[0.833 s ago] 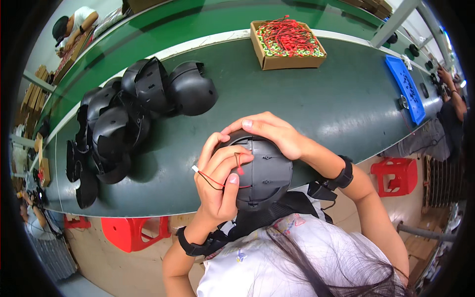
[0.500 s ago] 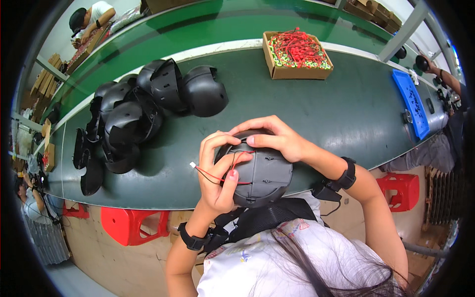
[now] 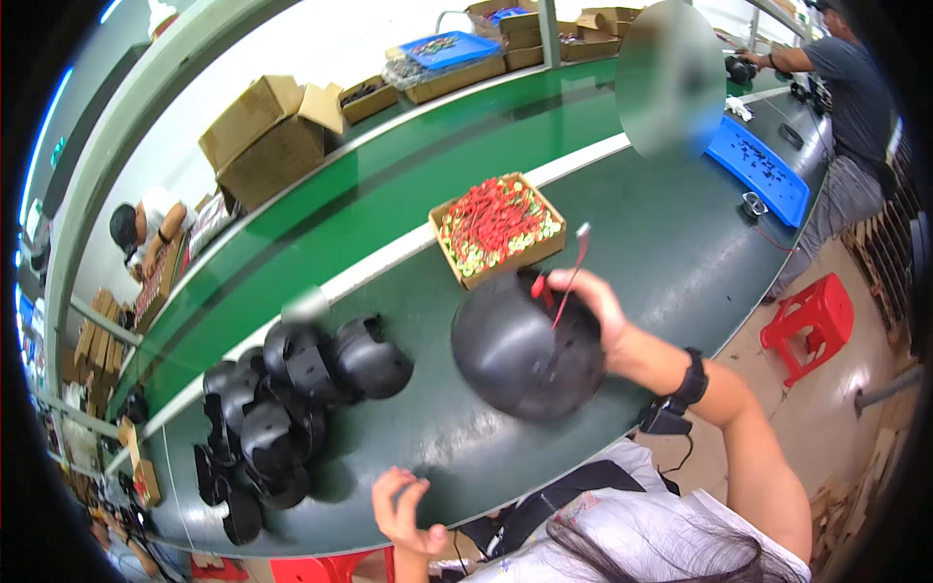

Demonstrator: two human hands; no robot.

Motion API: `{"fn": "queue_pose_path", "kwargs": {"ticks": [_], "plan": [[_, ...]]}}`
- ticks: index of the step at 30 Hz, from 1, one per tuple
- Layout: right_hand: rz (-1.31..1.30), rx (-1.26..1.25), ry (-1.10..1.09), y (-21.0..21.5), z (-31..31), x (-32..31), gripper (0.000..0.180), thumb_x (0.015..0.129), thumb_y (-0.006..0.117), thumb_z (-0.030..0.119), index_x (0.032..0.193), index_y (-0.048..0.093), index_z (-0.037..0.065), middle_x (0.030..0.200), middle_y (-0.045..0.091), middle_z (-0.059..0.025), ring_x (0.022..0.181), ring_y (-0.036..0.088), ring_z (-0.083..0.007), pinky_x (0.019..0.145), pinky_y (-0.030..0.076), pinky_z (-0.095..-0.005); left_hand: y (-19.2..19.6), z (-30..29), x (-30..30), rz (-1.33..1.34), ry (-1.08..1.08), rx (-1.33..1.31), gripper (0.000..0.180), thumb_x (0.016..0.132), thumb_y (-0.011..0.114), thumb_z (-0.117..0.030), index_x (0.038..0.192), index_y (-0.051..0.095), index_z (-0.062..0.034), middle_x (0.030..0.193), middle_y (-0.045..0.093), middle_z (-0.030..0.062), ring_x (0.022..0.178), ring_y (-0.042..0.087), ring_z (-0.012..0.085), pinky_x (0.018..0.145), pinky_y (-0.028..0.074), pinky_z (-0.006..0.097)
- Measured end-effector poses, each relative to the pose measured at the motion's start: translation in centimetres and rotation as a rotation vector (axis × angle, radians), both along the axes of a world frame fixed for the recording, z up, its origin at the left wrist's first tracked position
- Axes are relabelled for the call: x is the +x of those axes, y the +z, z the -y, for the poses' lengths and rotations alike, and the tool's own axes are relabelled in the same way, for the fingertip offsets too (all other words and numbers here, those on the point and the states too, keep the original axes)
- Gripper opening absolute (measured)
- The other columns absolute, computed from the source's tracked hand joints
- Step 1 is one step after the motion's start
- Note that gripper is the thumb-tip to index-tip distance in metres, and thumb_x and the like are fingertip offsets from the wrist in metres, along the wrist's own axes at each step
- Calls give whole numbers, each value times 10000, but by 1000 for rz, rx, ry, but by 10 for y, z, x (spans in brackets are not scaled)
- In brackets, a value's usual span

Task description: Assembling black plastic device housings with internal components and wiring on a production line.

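Note:
A rounded black plastic shell [image 3: 515,345] is held up over the table, its smooth curved side showing. My right hand [image 3: 598,316] grips it at its right edge. Beside the thumb a thin red wire [image 3: 567,290] with a white connector sticks up from the shell, and a small red piece shows at the fingertips. Lower down, near the table's front edge, my left hand [image 3: 403,515] is apart from the shell, fingers loosely bent and spread, holding nothing. To the left lies a pile of similar black shells [image 3: 267,432].
Behind the held shell stands a cardboard box [image 3: 530,255] of red-wired parts. A blue tray [image 3: 785,199] with small black pieces lies at the right, near a co-worker [image 3: 855,107]. A green conveyor [image 3: 389,185] runs behind the table. Red stools [image 3: 814,325] stand along the front.
My left hand has let go of the shell and dropped to the lower left. My right hand has turned the shell over and holds it alone. The view has swung, too.

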State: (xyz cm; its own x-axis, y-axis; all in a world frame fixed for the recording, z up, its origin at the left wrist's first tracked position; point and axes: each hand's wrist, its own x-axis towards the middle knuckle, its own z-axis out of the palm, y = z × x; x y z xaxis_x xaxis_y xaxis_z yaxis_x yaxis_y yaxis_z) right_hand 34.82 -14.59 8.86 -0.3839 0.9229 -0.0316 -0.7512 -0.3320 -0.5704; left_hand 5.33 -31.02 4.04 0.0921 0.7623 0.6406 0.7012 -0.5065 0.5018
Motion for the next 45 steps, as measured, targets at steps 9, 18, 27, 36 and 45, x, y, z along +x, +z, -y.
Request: {"fn": "queue_pose_path", "kwargs": {"ticks": [9, 18, 27, 36, 45], "plan": [[653, 279, -1138, 17, -262, 74, 265, 800, 629, 225, 917, 717, 5, 962, 709, -124, 876, 655, -199, 815, 491, -328, -4, 7, 12, -332, -188, -100, 299, 774, 613, -187, 991, 622, 18, 1026, 585, 216, 950, 559, 417, 885, 445, 495], [916, -140, -1171, -61, -346, 67, 431, 811, 637, 299, 1125, 641, 3, 1074, 668, -182, 1011, 638, -300, 903, 474, -355, 82, -2, -38, 210, -70, -1190, 116, 791, 633, -89, 892, 602, -43, 857, 582, 122, 780, 579, 313, 668, 482, 372], [1243, -165, -948, -52, -355, 48, 649, 892, 469, 550, 1351, 392, 97, 1326, 392, -239, 1179, 471, -414, 964, 404, -496, 131, -63, 23, -120, -650, -1150, 142, 791, 649, -130, 899, 604, -50, 862, 587, 119, 783, 584, 313, 660, 483, 373], [1287, 248, -1032, -3, -242, 128, 629, 900, 463, 520, 1321, 366, 64, 1264, 415, -240, 1173, 447, -411, 983, 374, -489, 208, -66, 125, -533, -1241, -1053, 172, 791, 666, -170, 906, 606, -58, 868, 592, 116, 785, 588, 312, 651, 484, 373], [1397, 838, -855, -38, -17, 172, 422, 849, 601, 369, 1120, 499, 62, 1081, 528, -142, 1039, 511, -317, 894, 420, -415, 227, -51, 199, -954, -1855, -856, 322, 760, 719, -317, 925, 614, -62, 897, 609, 111, 811, 601, 312, 639, 490, 377]]}}
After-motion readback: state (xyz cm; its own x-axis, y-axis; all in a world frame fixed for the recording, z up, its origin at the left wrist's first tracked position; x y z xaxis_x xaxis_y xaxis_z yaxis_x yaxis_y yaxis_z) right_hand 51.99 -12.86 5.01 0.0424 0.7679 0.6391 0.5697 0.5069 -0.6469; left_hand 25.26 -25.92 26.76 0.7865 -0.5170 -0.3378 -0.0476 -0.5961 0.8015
